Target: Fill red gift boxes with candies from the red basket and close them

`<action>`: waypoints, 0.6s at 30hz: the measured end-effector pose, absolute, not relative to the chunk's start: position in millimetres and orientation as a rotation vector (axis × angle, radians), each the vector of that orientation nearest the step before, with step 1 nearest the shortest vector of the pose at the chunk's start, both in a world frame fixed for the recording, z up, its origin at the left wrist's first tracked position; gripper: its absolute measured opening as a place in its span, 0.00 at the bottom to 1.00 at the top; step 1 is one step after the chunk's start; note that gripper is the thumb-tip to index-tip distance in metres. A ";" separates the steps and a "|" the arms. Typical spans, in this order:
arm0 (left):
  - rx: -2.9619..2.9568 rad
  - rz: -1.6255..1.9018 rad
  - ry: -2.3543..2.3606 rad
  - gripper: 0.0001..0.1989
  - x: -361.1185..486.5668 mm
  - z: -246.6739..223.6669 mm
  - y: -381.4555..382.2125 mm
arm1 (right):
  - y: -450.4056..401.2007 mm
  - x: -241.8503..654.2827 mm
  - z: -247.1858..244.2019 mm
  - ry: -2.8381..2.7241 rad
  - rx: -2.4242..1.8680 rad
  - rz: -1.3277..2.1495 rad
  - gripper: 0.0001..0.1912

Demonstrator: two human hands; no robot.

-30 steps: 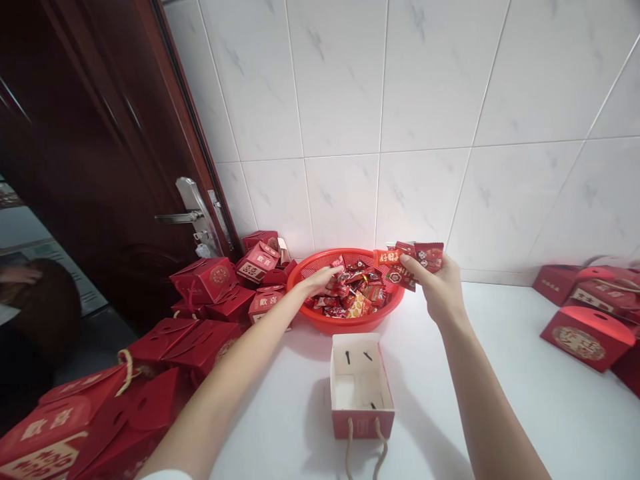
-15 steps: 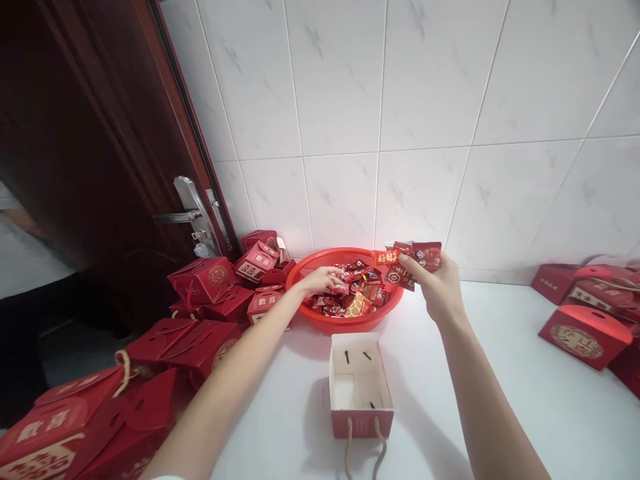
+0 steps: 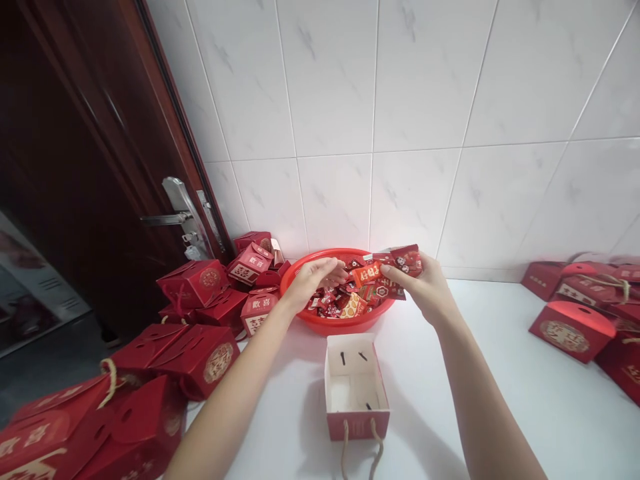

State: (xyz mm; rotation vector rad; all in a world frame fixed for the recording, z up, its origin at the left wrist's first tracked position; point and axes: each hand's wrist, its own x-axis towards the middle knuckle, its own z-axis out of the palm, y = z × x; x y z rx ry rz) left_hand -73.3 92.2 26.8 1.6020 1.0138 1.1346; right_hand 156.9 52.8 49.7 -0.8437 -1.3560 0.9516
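Observation:
A red plastic basket [image 3: 340, 327] full of small wrapped candies [image 3: 353, 305] stands against the wall. Over its right side, my right hand [image 3: 423, 280] grips several red candy packets [image 3: 393, 283]. My left hand [image 3: 320, 277] is raised above the basket's left part, its fingers curled and close together near the packets; whatever they may hold is hidden. In front of the basket sits an open red box [image 3: 359, 425] with a pale inside and rope handles, its bottom and dark handle ends showing.
Closed red gift boxes [image 3: 220, 357] are piled along the left, beside a dark door [image 3: 110, 120] with a metal handle. More red boxes [image 3: 573, 331] stand at the right. A tiled wall [image 3: 420, 87] rises behind the white table [image 3: 430, 373].
My left hand has lifted out of the candies. My right hand and its packets have moved left, closer to my left hand. The view has shifted slightly.

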 end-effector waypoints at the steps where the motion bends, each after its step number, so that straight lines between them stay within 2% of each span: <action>1: 1.642 1.104 0.953 0.25 -71.0 33.3 79.0 | 50.2 157.0 51.1 -1.414 -0.847 0.970 0.18; 8: 1.893 0.903 0.893 0.16 -81.7 62.6 29.7 | 26.3 161.6 65.4 -1.990 -0.811 0.979 0.10; 12: 1.924 0.931 0.951 0.14 -95.9 67.8 27.9 | 17.0 158.7 69.9 -2.270 -0.877 0.967 0.13; 18: 2.143 0.654 1.024 0.11 -99.4 71.9 21.1 | 14.6 154.9 70.7 -2.346 -0.848 0.971 0.13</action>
